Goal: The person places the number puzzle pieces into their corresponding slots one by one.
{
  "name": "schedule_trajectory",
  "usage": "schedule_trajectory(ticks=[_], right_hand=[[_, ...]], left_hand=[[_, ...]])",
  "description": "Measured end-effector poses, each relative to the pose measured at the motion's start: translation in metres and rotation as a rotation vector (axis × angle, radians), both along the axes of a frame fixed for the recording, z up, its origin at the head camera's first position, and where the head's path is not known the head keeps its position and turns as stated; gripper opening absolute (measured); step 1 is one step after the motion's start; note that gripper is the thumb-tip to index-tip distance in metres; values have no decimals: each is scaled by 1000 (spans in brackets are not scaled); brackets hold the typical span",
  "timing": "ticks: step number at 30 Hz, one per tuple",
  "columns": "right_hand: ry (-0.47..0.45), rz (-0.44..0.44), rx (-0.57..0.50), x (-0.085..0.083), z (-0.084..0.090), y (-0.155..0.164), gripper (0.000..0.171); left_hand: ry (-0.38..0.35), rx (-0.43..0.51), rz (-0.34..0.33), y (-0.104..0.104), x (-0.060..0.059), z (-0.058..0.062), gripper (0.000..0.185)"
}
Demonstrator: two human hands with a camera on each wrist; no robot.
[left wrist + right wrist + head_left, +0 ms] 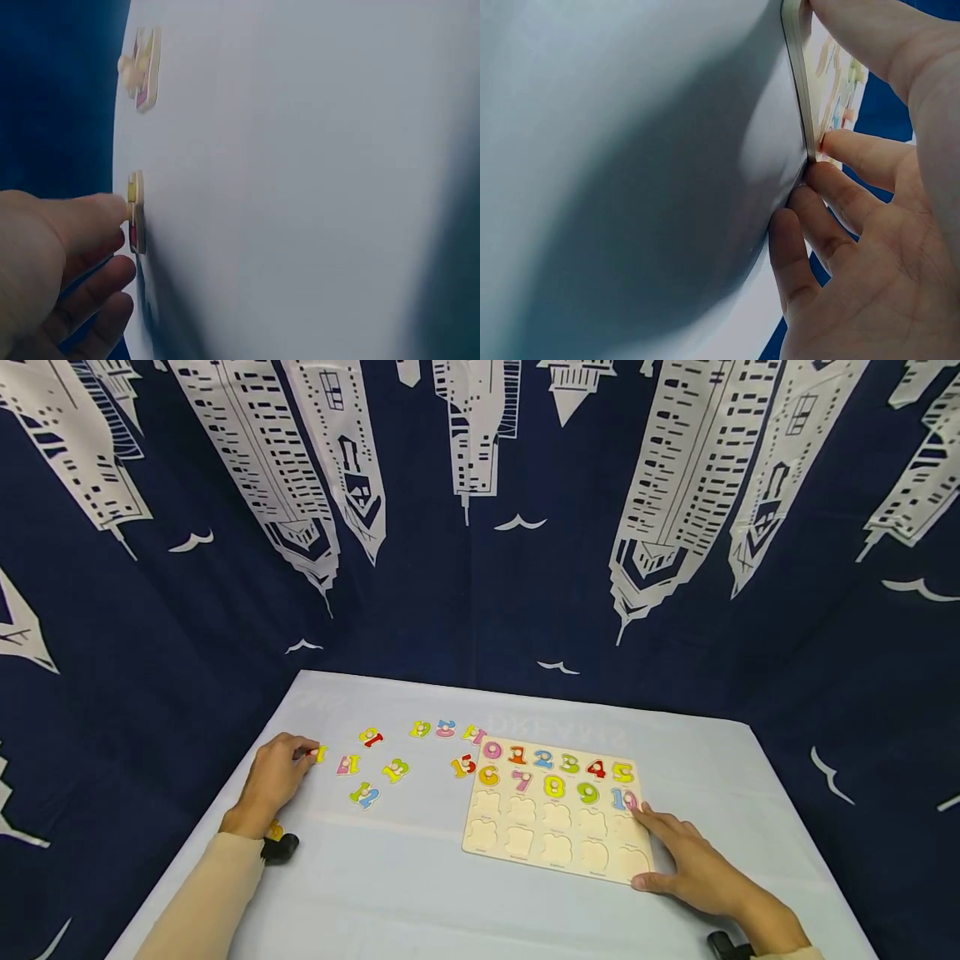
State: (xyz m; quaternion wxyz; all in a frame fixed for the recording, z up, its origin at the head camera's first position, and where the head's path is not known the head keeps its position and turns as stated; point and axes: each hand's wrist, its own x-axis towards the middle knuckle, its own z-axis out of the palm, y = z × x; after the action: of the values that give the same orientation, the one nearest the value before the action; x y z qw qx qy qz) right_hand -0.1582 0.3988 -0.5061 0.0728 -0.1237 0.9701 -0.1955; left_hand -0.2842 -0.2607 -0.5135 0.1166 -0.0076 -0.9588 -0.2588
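Note:
My left hand (272,777) is at the table's left side, its thumb and fingertips pinching the small peg of a yellow-and-red number puzzle piece (321,754). The left wrist view shows that piece (136,214) on edge, at or just above the white surface; its number is not readable there. My right hand (693,860) rests along the right edge of the wooden number puzzle board (495,847), thumb at the near corner and fingertips by the piece 10 (624,799). Pieces 0 to 10 fill the two upper rows; the lower recesses show bare wood.
Loose number pieces lie between hand and board, including a green-and-blue 12 (365,795), a yellow-green 13 (395,770) and a red-orange 15 (463,766). A yellow piece (275,829) is partly hidden by the left wrist. A dark blue patterned cloth (465,610) hangs behind the table.

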Motion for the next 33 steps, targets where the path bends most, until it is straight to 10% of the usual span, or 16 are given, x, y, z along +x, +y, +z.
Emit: schedule_trajectory(ticks=[14,33], right_hand=[[13,7,9,1,0,-2,118],[32,11,1,1,-1,-2,117]], left_hand=[[79,-5,-77,5,-2,3,10],[232,131,-418,119,8,17,20]])
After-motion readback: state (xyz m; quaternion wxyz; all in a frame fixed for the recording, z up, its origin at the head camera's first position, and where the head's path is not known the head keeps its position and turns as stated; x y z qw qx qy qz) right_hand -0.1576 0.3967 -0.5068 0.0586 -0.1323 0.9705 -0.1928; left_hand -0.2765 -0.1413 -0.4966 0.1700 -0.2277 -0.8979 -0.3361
